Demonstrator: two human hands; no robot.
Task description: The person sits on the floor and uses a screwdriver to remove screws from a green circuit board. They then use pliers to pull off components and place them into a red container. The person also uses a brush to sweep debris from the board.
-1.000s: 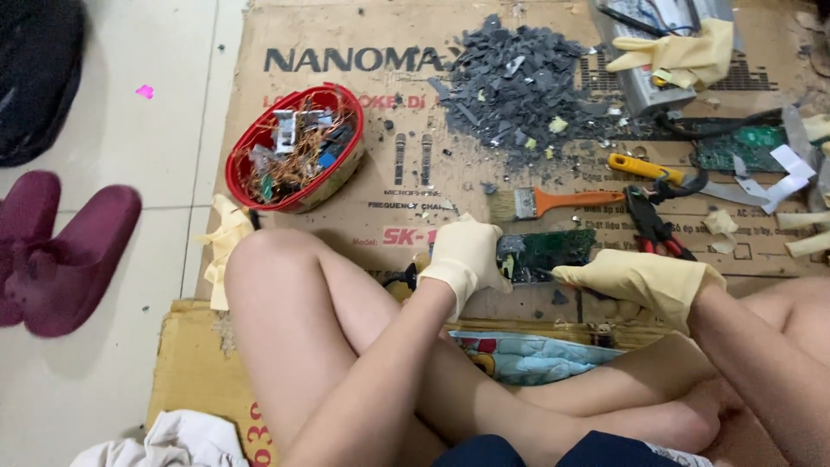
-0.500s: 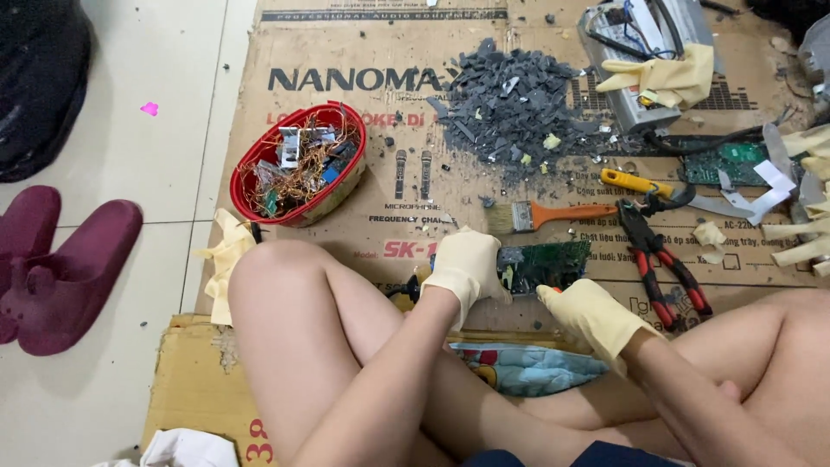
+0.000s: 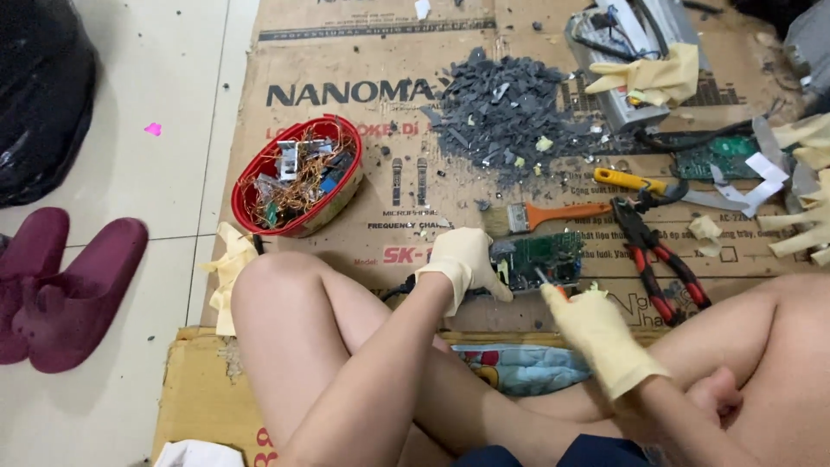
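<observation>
The green circuit board lies on the cardboard, just below the orange brush. The gloved left hand grips its left edge. The gloved right hand, closed around a small tool, touches the board's lower edge.

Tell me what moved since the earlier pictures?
The right hand came in from the right side to the green circuit board and now pokes it with a small tool. The left hand kept holding the board's left edge. The red bowl, brush and pliers stayed put on the cardboard.
</observation>
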